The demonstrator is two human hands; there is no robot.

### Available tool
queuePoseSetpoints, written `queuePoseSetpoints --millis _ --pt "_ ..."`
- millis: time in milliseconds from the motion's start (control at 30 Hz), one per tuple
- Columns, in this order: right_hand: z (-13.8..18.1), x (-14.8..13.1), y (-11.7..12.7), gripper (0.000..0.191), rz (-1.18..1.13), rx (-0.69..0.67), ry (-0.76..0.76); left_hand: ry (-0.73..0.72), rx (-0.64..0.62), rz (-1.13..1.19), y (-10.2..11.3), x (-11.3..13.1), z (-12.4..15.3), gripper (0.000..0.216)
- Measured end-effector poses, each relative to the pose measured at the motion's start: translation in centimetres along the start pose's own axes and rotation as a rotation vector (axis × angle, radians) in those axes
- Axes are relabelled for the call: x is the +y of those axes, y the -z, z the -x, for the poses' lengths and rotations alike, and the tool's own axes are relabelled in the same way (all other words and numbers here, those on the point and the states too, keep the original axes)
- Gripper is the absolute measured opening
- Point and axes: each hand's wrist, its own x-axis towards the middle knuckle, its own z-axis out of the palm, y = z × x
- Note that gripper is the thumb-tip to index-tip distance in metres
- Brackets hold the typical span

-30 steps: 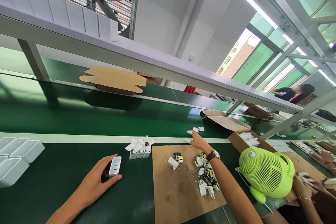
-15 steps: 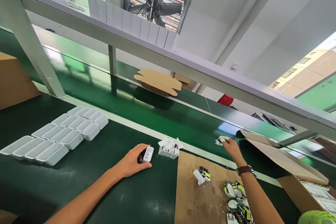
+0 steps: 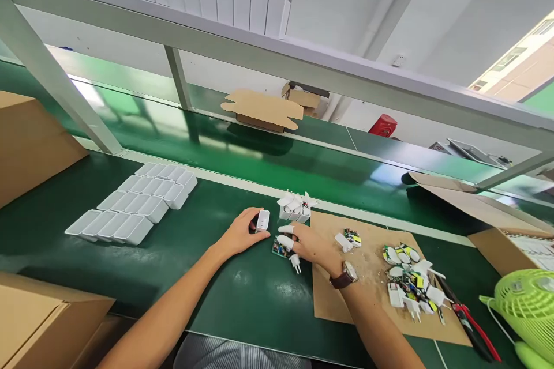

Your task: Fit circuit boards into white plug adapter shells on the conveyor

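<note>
My left hand (image 3: pixel 244 232) is closed around a white charger housing (image 3: pixel 263 220), its slotted end turned up, on the green bench. Just to the right, my right hand (image 3: pixel 312 247), with white covers on its fingertips, grips a charger circuit board (image 3: pixel 280 247). A white two-pin plug (image 3: pixel 295 263) hangs beside the board, below the fingers. Behind my right hand stands a small group of white housings (image 3: pixel 295 212) with loose white parts sticking out of their tops. A white piece with a board (image 3: pixel 348 239) lies on the brown cardboard sheet (image 3: pixel 329 294).
Rows of white housings (image 3: pixel 125 225) stand at left, near cardboard boxes (image 3: pixel 43 317). A pile of charger boards and plugs (image 3: pixel 413 282) lies on the sheet at right, beside red-handled pliers (image 3: pixel 471 323) and a green fan (image 3: pixel 526 305). A metal frame (image 3: pixel 259 40) spans behind.
My right hand has come left and nearer from the bench's far edge, bringing the charger board beside my left hand. My left hand keeps hold of the housing. The view has tilted down.
</note>
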Motion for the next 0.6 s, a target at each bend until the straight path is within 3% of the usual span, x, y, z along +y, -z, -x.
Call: queuePoseSetpoints --millis 100,200,367,500,600 --pt "0.5 0.6 -1.1 0.045 0.152 0.12 0.054 0.024 -0.004 -0.021 0.5 -0.2 0.3 0.059" --pt "2.1 0.9 -2.2 0.064 0.153 0.141 0.077 0.066 -0.049 -0.023 0.8 -0.3 0.3 0.066" --pt "3.0 0.4 -3.5 0.053 0.172 0.153 0.019 0.108 -0.132 -0.022 1.4 -0.4 -0.1 0.073" --pt "2.0 0.1 -2.4 0.055 0.065 0.251 0.101 0.089 -0.189 -0.043 1.9 -0.5 -0.2 0.085" --pt "1.3 0.0 -1.7 0.06 -0.028 0.337 0.18 0.062 -0.156 -0.075 1.6 -0.7 0.2 0.088"
